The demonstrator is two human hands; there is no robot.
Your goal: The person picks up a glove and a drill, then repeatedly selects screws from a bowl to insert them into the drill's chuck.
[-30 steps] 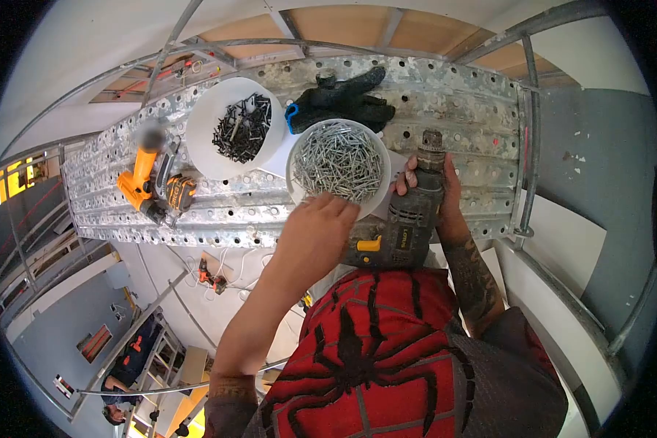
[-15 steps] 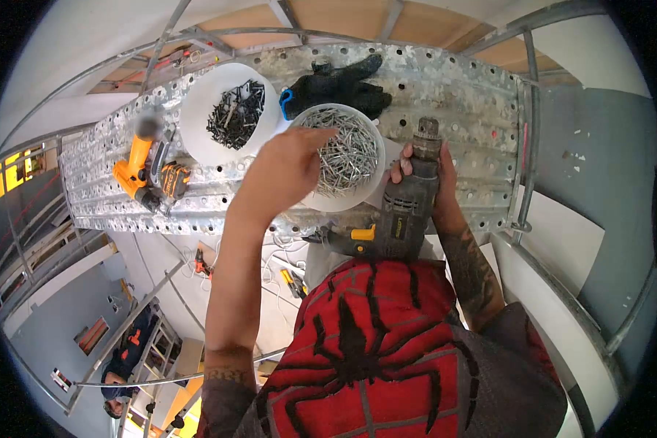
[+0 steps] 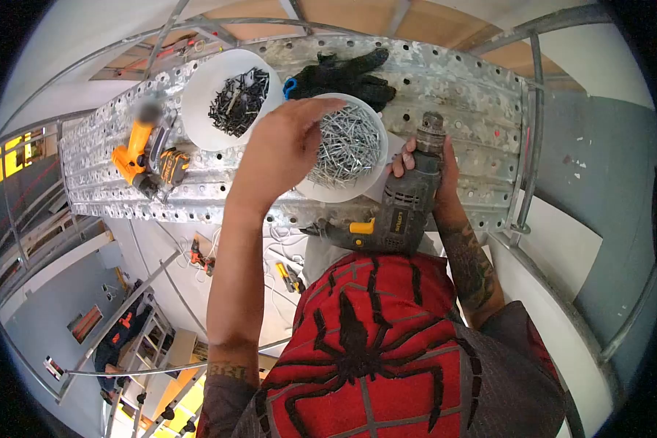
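My left hand (image 3: pixel 288 146) is over the left rim of a white bowl of silvery nails or screws (image 3: pixel 349 142), its index finger reaching across the edge. The other fingers curl underneath, and anything between them is hidden. My right hand (image 3: pixel 447 171) grips the front of a dark drill marked LOTUS (image 3: pixel 401 212), whose chuck points away from me and whose yellow trigger faces left. Left of that bowl, a second white bowl (image 3: pixel 197 109) holds dark fasteners (image 3: pixel 239 102). Behind them lies a black glove (image 3: pixel 343 79) with a blue cuff.
An orange cordless tool (image 3: pixel 133 150) and its battery (image 3: pixel 174 166) lie on the left of the perforated metal platform (image 3: pixel 463 109). Scaffold rails (image 3: pixel 536 139) surround it. Below are cables, an orange tool (image 3: pixel 201 255), a yellow-handled tool (image 3: pixel 290 277), and another person (image 3: pixel 117 339) beside a ladder.
My left hand has moved from the bowl's near edge up to its left rim, its index finger now extended. My right hand keeps its hold on the drill. The view has shifted slightly.
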